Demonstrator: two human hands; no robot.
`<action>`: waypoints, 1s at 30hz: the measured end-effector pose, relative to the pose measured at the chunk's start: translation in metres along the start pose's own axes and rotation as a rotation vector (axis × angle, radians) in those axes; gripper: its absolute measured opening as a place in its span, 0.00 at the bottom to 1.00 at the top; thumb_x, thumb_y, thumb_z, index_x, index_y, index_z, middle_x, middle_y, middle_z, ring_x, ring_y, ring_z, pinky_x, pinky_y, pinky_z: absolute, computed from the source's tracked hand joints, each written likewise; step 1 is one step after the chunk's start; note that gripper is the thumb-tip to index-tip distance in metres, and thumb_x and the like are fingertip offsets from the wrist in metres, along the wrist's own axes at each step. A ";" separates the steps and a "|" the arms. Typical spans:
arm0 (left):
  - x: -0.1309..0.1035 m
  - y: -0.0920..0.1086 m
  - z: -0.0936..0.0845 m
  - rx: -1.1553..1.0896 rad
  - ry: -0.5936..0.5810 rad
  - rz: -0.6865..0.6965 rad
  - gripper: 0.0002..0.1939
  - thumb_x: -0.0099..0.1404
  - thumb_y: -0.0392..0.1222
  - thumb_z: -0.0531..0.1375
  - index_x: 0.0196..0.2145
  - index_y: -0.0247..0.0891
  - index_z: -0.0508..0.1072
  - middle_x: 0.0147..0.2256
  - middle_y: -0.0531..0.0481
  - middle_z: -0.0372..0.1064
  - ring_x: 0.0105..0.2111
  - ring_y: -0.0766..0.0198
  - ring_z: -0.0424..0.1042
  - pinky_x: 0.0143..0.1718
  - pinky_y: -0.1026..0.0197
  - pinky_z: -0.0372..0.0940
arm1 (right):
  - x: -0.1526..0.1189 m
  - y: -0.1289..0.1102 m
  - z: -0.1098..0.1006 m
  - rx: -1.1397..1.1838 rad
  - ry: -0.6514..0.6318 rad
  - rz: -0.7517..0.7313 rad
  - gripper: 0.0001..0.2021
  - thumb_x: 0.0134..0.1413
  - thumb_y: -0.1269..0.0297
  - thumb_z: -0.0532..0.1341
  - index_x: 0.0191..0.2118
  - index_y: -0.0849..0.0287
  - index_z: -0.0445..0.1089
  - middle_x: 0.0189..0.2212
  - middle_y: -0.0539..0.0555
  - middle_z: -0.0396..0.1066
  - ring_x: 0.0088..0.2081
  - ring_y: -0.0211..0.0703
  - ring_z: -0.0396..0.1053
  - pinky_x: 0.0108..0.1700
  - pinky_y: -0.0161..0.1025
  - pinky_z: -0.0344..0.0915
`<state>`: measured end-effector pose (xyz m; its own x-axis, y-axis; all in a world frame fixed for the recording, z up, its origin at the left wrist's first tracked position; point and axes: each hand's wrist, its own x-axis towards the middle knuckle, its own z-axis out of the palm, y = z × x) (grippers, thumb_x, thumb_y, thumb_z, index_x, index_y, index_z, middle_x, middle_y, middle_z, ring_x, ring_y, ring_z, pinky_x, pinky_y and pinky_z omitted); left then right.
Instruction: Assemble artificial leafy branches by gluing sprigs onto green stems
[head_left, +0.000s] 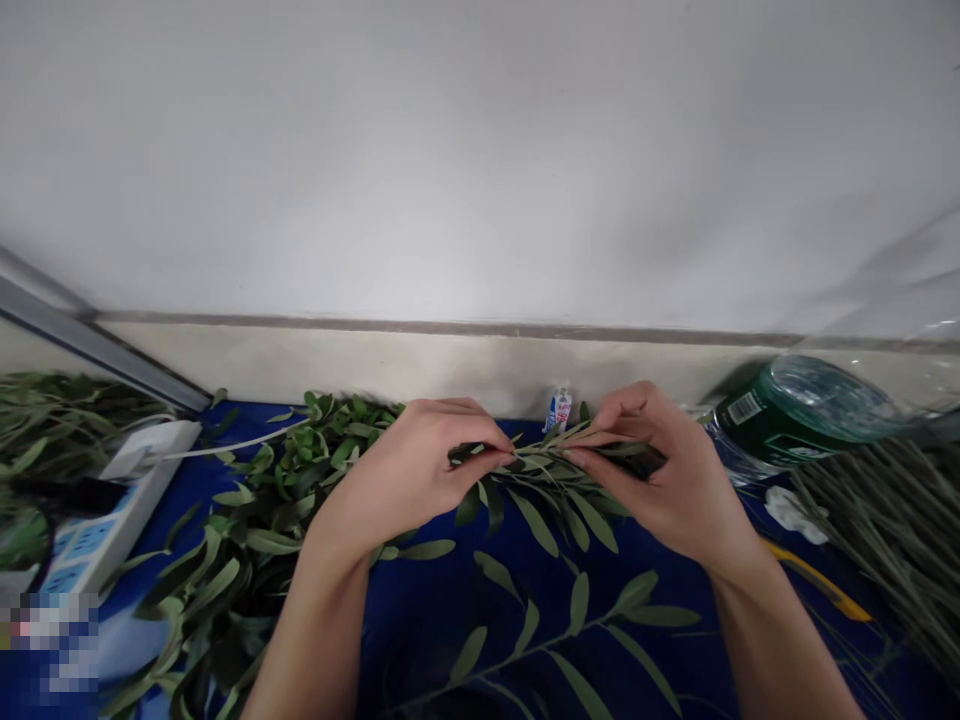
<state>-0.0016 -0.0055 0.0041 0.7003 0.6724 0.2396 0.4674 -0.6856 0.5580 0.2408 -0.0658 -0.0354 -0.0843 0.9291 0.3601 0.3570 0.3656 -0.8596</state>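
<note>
Both hands (424, 460) (679, 480) tight on leafy sprigs (544, 463) above a blue surface (412, 605), white wall (480, 180) and cream strip (337, 362) behind.

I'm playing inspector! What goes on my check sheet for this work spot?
Surface: blue, partly covered by leaves.
Work things: leafy sprigs in the hands; a loose sprig in front; leaf pile at left, stems at right.
Clutter: bottle, yellow tool, white scrap, small packet.
Hands: left hand and right hand both pinch the sprigs.
Cables: white cable by the power strip.
Surroundings: pale wall behind.
</note>
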 end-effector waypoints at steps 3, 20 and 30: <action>0.000 0.000 0.000 -0.014 -0.002 -0.015 0.06 0.70 0.34 0.63 0.35 0.41 0.80 0.36 0.53 0.79 0.34 0.66 0.77 0.34 0.64 0.66 | -0.002 0.000 0.001 -0.039 0.013 -0.031 0.13 0.63 0.68 0.66 0.43 0.51 0.61 0.36 0.48 0.78 0.43 0.45 0.81 0.46 0.39 0.76; 0.000 -0.004 0.000 -0.076 -0.059 -0.062 0.06 0.69 0.36 0.64 0.36 0.42 0.82 0.36 0.51 0.79 0.35 0.63 0.78 0.37 0.63 0.70 | -0.004 -0.003 -0.001 -0.290 -0.016 -0.126 0.17 0.63 0.67 0.67 0.53 0.46 0.64 0.41 0.50 0.81 0.45 0.50 0.82 0.44 0.43 0.80; -0.001 -0.011 0.001 -0.020 -0.096 -0.054 0.07 0.70 0.36 0.64 0.38 0.43 0.83 0.37 0.50 0.80 0.36 0.61 0.78 0.38 0.61 0.71 | -0.004 0.011 -0.035 -0.190 -0.030 -0.064 0.13 0.62 0.56 0.68 0.51 0.46 0.74 0.49 0.51 0.78 0.53 0.52 0.75 0.54 0.47 0.71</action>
<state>-0.0070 0.0014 -0.0034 0.7232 0.6780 0.1317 0.4963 -0.6426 0.5837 0.2782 -0.0675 -0.0336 -0.1390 0.9067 0.3982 0.5190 0.4092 -0.7505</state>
